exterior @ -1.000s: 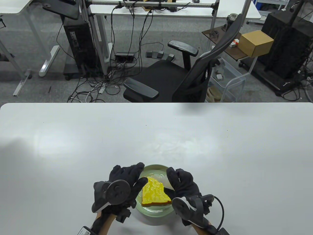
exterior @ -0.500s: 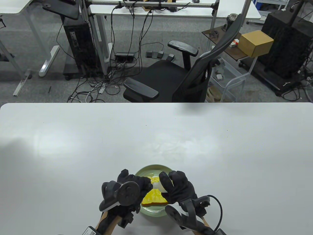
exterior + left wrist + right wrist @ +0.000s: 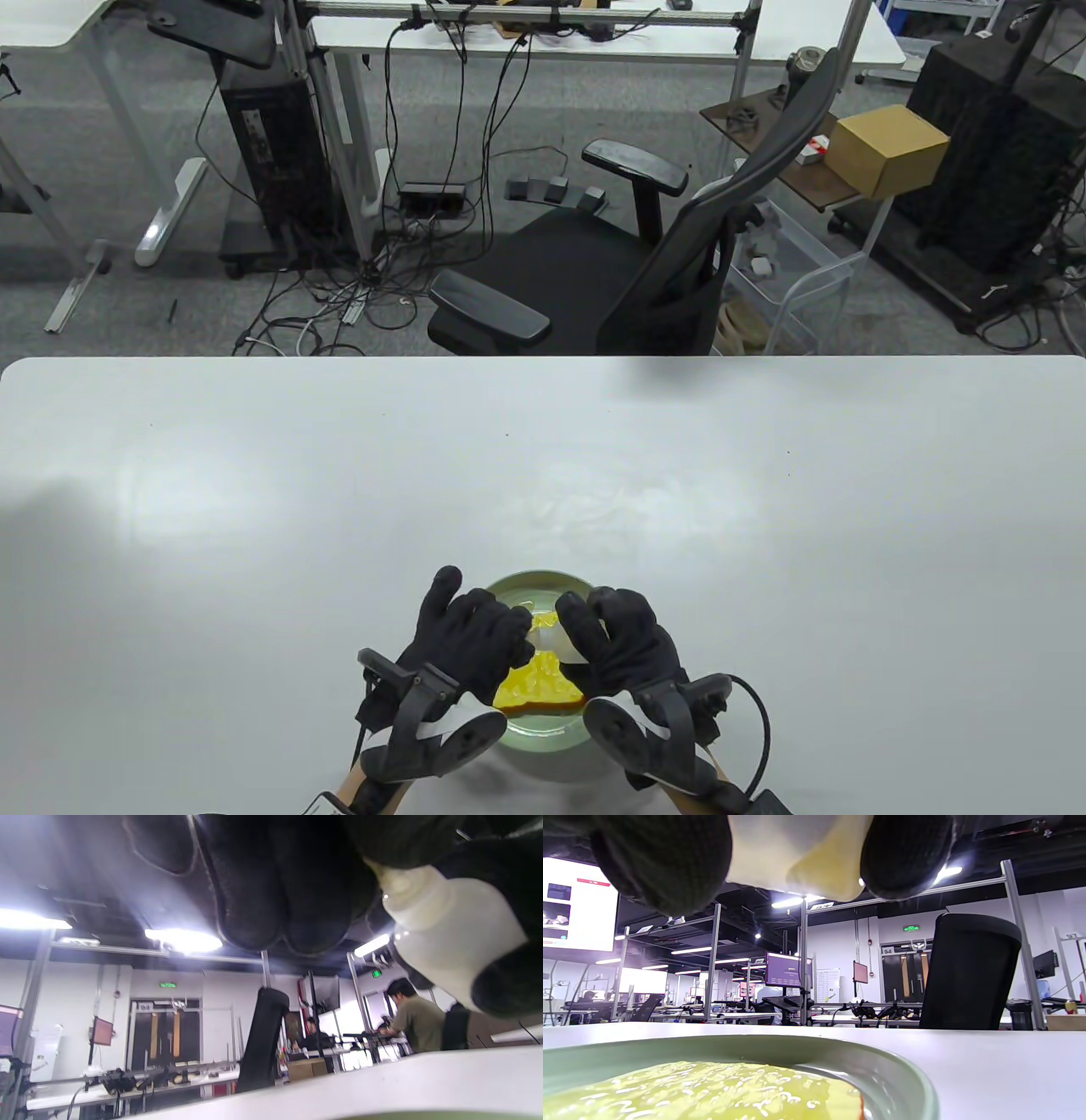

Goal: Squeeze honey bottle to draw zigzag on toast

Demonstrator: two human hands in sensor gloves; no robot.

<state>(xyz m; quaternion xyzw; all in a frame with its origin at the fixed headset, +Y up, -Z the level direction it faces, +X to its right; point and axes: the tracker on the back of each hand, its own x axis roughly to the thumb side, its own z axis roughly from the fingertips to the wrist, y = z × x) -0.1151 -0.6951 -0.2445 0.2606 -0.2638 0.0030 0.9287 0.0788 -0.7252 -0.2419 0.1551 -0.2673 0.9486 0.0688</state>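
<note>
Looks like mid-squeeze or just around it: right hand [image 3: 624,641] grips the honey bottle [image 3: 547,638] above the toast [image 3: 536,686], fingers wrapped round the body; left hand [image 3: 471,637] sits against the bottle's left side with fingers curled near the neck, but can't tell if it actually grips or only steadies. Toast lies on the green plate [image 3: 543,747] at the table's [image 3: 543,475] near edge, between the wrists. My read: top already carries glossy yellow honey with fine raised squiggles, so the zigzag seems well along or done. Next move likely needs steady pressure and a sideways sweep, or easing off and lifting clear without dripping. Bottle is soft translucent white plastic, rounded shoulder tapering to a narrow neck, a yellowish tint showing through in the right wrist view. Toast is a flat slice, brown crust, wet shine. Plate is smooth, shallow, raised rim; table matte white
</note>
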